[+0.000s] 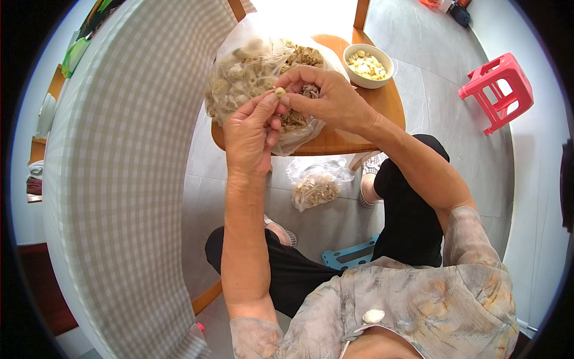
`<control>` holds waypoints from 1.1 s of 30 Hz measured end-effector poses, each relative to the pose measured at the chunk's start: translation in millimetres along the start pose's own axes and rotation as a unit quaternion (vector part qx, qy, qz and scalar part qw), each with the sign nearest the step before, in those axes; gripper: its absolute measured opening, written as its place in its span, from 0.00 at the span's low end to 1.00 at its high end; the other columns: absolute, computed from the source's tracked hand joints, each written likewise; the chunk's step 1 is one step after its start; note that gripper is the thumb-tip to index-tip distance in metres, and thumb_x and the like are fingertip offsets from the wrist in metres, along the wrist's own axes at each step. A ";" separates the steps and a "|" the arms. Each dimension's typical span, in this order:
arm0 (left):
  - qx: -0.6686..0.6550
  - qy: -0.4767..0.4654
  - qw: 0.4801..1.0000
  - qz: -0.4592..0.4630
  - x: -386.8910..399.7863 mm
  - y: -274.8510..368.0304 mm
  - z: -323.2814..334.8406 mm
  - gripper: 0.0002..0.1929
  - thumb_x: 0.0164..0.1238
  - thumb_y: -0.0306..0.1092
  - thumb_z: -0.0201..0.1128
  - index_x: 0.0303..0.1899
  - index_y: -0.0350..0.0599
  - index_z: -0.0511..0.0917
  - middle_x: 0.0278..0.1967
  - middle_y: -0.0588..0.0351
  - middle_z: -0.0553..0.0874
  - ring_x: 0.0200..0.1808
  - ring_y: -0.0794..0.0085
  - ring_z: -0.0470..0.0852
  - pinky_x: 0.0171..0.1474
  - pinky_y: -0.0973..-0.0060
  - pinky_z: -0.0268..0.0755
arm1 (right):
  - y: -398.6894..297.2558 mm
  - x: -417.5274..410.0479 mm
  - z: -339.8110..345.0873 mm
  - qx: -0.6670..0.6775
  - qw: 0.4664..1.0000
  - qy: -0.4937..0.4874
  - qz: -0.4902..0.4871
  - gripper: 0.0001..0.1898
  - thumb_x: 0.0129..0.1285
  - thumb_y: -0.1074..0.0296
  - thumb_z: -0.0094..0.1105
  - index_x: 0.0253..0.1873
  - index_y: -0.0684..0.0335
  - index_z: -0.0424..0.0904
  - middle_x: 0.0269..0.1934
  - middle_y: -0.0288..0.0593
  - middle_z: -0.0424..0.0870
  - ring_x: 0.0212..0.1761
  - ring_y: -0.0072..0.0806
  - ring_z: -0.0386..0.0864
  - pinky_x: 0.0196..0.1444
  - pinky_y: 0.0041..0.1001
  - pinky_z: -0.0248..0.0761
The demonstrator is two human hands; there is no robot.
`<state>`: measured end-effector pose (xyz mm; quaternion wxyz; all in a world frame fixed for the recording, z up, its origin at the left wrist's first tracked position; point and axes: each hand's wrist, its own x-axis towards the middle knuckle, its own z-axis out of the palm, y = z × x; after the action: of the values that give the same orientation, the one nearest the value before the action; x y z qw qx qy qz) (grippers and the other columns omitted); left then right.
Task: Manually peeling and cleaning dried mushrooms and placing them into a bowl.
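My left hand (pixel 253 121) pinches a small pale garlic clove (pixel 280 92) between thumb and forefinger. My right hand (pixel 325 96) meets it from the other side, its thumb and fingertips on the same clove. Both hands hover over a large clear plastic bag (pixel 242 76) of garlic bulbs and dry skins, which lies on a wooden chair seat (pixel 354 140). Part of the bag's open mouth is hidden behind my hands. Beyond my right hand, at the seat's edge, stands a white bowl (pixel 368 84) holding many peeled cloves (pixel 365 65).
A plastic bag of garlic skins (pixel 316 190) lies on the grey tiled floor below the chair. A table with a checked cloth (pixel 121 170) runs along my left. Beneath me is a blue plastic stool (pixel 350 255); a pink stool (pixel 500 94) stands by the right wall.
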<state>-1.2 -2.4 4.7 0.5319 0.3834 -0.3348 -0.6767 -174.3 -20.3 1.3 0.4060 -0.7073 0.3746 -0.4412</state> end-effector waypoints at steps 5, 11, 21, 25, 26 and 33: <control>0.075 0.038 0.994 0.068 -2.0 -3.5 3.5 0.10 0.68 0.28 0.64 0.46 0.33 0.82 0.31 0.56 0.86 0.24 0.84 0.78 0.19 0.90 0.63 | -0.2 0.0 -1.8 -0.007 1.000 0.004 0.030 0.14 0.65 0.64 0.65 0.51 0.65 0.79 0.36 0.30 0.77 0.37 0.13 0.74 0.36 0.15 0.71; 0.223 0.057 0.953 0.198 -5.0 -4.4 2.4 0.07 0.66 0.25 0.66 0.44 0.36 0.84 0.33 0.57 0.87 0.28 0.84 0.81 0.24 0.89 0.68 | -4.7 0.1 -1.9 0.072 0.996 -0.001 0.059 0.15 0.65 0.63 0.66 0.51 0.65 0.79 0.34 0.29 0.76 0.33 0.12 0.73 0.33 0.14 0.69; 0.381 0.051 0.858 0.340 -10.1 -8.3 6.0 0.07 0.63 0.23 0.68 0.43 0.39 0.85 0.36 0.61 0.88 0.32 0.84 0.82 0.35 0.85 0.75 | -11.7 -2.3 -10.2 0.137 0.982 -0.028 0.124 0.14 0.64 0.63 0.68 0.51 0.61 0.82 0.31 0.27 0.77 0.27 0.08 0.70 0.24 0.11 0.60; 0.410 0.045 0.814 0.408 -4.7 -11.6 2.5 0.08 0.62 0.23 0.69 0.42 0.40 0.86 0.36 0.59 0.89 0.32 0.84 0.83 0.33 0.85 0.75 | -10.2 -1.6 -11.7 0.174 0.973 -0.039 0.149 0.15 0.63 0.63 0.69 0.51 0.62 0.82 0.33 0.28 0.79 0.25 0.07 0.69 0.19 0.10 0.53; 0.431 0.048 0.791 0.431 -5.3 -11.6 3.5 0.08 0.61 0.22 0.69 0.42 0.41 0.86 0.36 0.58 0.89 0.32 0.83 0.83 0.31 0.85 0.74 | -8.5 -1.3 -12.3 0.185 0.970 -0.039 0.150 0.15 0.63 0.64 0.69 0.51 0.63 0.82 0.33 0.29 0.79 0.24 0.07 0.68 0.19 0.10 0.52; 0.525 0.048 0.671 0.522 -3.5 -10.8 2.3 0.09 0.57 0.21 0.70 0.40 0.42 0.86 0.35 0.54 0.89 0.33 0.76 0.87 0.30 0.82 0.76 | -8.5 -2.4 -13.1 0.208 0.964 -0.044 0.163 0.13 0.63 0.66 0.68 0.50 0.63 0.82 0.30 0.30 0.79 0.24 0.08 0.68 0.18 0.10 0.51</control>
<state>-7.8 3.4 -3.0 0.5245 0.3940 -0.7545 0.0174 -185.9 -18.1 12.0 0.6265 -0.5555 0.3667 -0.4055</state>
